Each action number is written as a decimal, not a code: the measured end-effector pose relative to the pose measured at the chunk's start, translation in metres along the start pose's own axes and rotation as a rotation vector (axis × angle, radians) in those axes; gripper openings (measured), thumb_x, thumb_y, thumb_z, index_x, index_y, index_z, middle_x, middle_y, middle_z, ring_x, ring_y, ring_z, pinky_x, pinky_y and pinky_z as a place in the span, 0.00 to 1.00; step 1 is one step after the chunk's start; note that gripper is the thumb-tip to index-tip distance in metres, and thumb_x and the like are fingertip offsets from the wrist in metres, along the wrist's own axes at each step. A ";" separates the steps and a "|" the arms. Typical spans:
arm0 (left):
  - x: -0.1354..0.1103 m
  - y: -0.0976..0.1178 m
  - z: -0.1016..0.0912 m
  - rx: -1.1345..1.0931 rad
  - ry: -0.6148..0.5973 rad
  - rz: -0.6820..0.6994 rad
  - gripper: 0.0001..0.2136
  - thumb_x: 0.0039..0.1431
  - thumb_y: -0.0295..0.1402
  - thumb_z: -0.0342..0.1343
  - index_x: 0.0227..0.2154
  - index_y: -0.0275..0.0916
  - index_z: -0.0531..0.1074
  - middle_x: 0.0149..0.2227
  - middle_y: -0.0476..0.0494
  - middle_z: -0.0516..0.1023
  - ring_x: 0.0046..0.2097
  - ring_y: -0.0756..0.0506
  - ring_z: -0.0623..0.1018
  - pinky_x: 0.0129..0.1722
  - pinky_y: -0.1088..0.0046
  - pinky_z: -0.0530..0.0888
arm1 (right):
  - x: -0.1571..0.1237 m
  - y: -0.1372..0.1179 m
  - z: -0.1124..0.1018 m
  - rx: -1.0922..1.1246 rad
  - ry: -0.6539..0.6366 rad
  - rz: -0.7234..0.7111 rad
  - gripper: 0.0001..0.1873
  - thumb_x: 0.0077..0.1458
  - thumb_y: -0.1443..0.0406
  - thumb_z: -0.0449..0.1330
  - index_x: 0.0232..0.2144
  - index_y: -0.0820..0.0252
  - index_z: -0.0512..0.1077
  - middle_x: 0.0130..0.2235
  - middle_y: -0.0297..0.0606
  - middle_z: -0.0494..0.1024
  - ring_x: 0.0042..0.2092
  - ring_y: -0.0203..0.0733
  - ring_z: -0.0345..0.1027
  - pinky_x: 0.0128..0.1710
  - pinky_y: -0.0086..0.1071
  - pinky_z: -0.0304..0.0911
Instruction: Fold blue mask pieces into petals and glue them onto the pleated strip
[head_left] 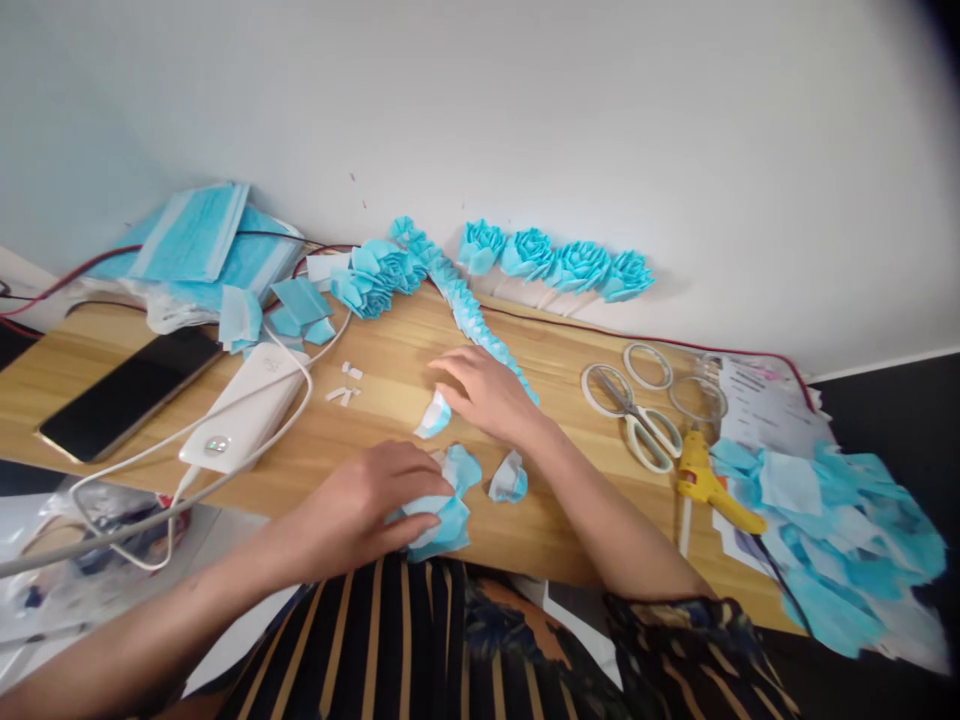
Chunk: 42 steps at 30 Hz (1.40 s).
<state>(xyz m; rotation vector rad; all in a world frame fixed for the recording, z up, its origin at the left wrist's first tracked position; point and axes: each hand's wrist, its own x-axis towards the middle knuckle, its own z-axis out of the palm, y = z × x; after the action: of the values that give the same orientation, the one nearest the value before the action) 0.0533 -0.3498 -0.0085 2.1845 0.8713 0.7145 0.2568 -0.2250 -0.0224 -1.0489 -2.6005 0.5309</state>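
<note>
My left hand (379, 505) is over several cut blue-and-white mask-fabric petals (448, 525) at the table's front edge. Its fingers are bent and the thumb lies close to them, with a petal between. Another part of that small pile pokes out beyond the fingertips. Farther forward, my right hand (480, 392) hovers low over the wood, fingers stretched out and thumb apart. A single curled petal (433, 415) lies just under its thumb; whether they touch is unclear. Beside my right forearm sits one more cupped petal (510, 478).
Blue fabric roses (581, 265) line the wall, with a long petal strip (469, 310) nearby. Scissors (637, 415), tape rolls (648, 367), a yellow glue gun (701, 475) and cut fabric (840, 530) lie right. Left are masks (195, 235), a phone (131, 390) and a cabled power bank (244, 408).
</note>
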 end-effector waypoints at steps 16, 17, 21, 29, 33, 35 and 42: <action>-0.015 -0.014 0.013 0.179 -0.067 0.050 0.12 0.71 0.36 0.53 0.51 0.37 0.74 0.53 0.33 0.80 0.55 0.36 0.79 0.53 0.58 0.74 | -0.019 0.005 -0.016 0.004 -0.276 -0.316 0.18 0.55 0.76 0.62 0.45 0.53 0.80 0.62 0.42 0.75 0.68 0.55 0.61 0.64 0.55 0.62; -0.015 -0.014 0.014 0.184 -0.068 0.057 0.12 0.71 0.36 0.53 0.51 0.37 0.74 0.53 0.33 0.80 0.55 0.36 0.79 0.53 0.58 0.74 | -0.020 0.004 -0.012 -0.034 -0.275 -0.323 0.17 0.55 0.76 0.63 0.44 0.54 0.80 0.62 0.43 0.75 0.69 0.57 0.59 0.64 0.56 0.61; -0.015 -0.016 0.017 0.227 -0.102 0.094 0.15 0.66 0.38 0.60 0.52 0.38 0.73 0.54 0.33 0.79 0.55 0.35 0.77 0.55 0.55 0.73 | -0.013 0.011 0.005 -0.056 -0.142 -0.356 0.10 0.58 0.75 0.61 0.38 0.60 0.80 0.57 0.49 0.79 0.67 0.58 0.63 0.63 0.57 0.62; 0.005 -0.028 0.009 0.457 -0.072 0.132 0.07 0.69 0.29 0.55 0.45 0.36 0.76 0.48 0.35 0.80 0.50 0.36 0.78 0.52 0.53 0.74 | 0.001 0.069 -0.061 0.720 0.705 0.083 0.02 0.57 0.63 0.63 0.32 0.53 0.73 0.43 0.34 0.81 0.51 0.44 0.75 0.57 0.47 0.68; 0.017 -0.037 0.001 0.486 0.028 0.126 0.10 0.70 0.25 0.50 0.45 0.35 0.77 0.48 0.34 0.81 0.50 0.37 0.79 0.53 0.52 0.74 | -0.018 0.071 -0.094 1.254 0.856 0.207 0.07 0.52 0.61 0.67 0.33 0.52 0.71 0.41 0.31 0.80 0.48 0.40 0.75 0.53 0.41 0.73; 0.020 -0.039 -0.004 0.373 0.036 0.097 0.12 0.70 0.25 0.49 0.49 0.36 0.75 0.50 0.35 0.81 0.52 0.39 0.79 0.54 0.55 0.74 | -0.029 0.067 -0.093 1.384 0.871 0.244 0.10 0.49 0.62 0.69 0.32 0.52 0.71 0.40 0.30 0.80 0.46 0.39 0.76 0.52 0.39 0.74; 0.035 -0.038 -0.015 0.181 0.102 -0.002 0.14 0.72 0.35 0.52 0.56 0.38 0.73 0.56 0.36 0.79 0.59 0.39 0.77 0.59 0.56 0.73 | -0.056 0.064 -0.053 1.518 0.869 0.280 0.11 0.46 0.62 0.71 0.32 0.52 0.73 0.38 0.29 0.82 0.44 0.39 0.77 0.46 0.38 0.77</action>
<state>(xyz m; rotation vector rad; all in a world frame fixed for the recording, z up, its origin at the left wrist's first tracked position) 0.0508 -0.2974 -0.0193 2.3214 1.0254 0.7780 0.3546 -0.2099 -0.0102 -0.7158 -0.7933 1.3491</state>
